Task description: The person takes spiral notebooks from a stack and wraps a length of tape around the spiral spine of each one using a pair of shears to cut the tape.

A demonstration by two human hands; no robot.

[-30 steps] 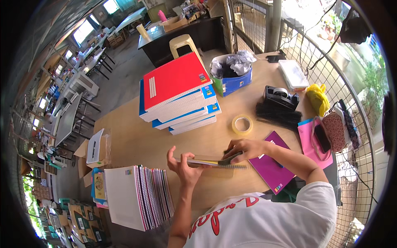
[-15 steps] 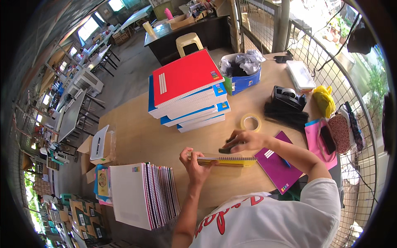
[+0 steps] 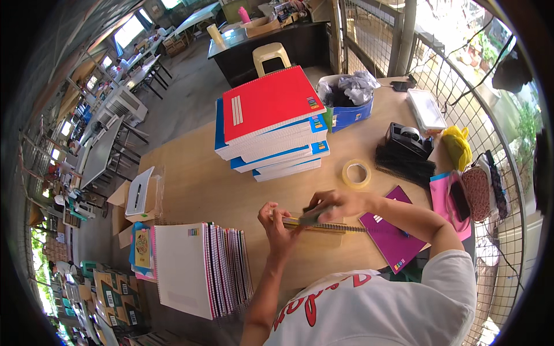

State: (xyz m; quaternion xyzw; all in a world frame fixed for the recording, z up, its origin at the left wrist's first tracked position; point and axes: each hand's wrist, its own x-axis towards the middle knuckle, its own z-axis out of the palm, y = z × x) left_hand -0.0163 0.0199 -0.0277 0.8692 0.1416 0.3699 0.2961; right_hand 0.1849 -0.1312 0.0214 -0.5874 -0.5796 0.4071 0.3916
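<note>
A spiral notebook with yellow on its cover (image 3: 337, 227) stands on edge over the near part of the table, its coil running left to right. My left hand (image 3: 277, 228) grips its left end between thumb and fingers. In my right hand (image 3: 341, 205) is a small dark grey-green block (image 3: 312, 217), held against or just above the coil close to my left fingertips. Its exact kind I cannot make out. Beneath my right forearm lies a purple notebook (image 3: 392, 245), partly covered, with a blue pen (image 3: 404, 233) on it.
Red and blue notebooks form a tall stack (image 3: 271, 106). White-covered spiral notebooks stand in a row (image 3: 180, 268) at near left, beside an open carton (image 3: 151, 199). A tape roll (image 3: 346, 176), tape dispenser (image 3: 408, 138), yellow bundle (image 3: 456, 149) and blue box (image 3: 353, 117) sit rightward.
My right hand, with the dark block, has moved left along the coil, up to my left fingers. The notebook has tipped slightly, and the whole view has shifted a little.
</note>
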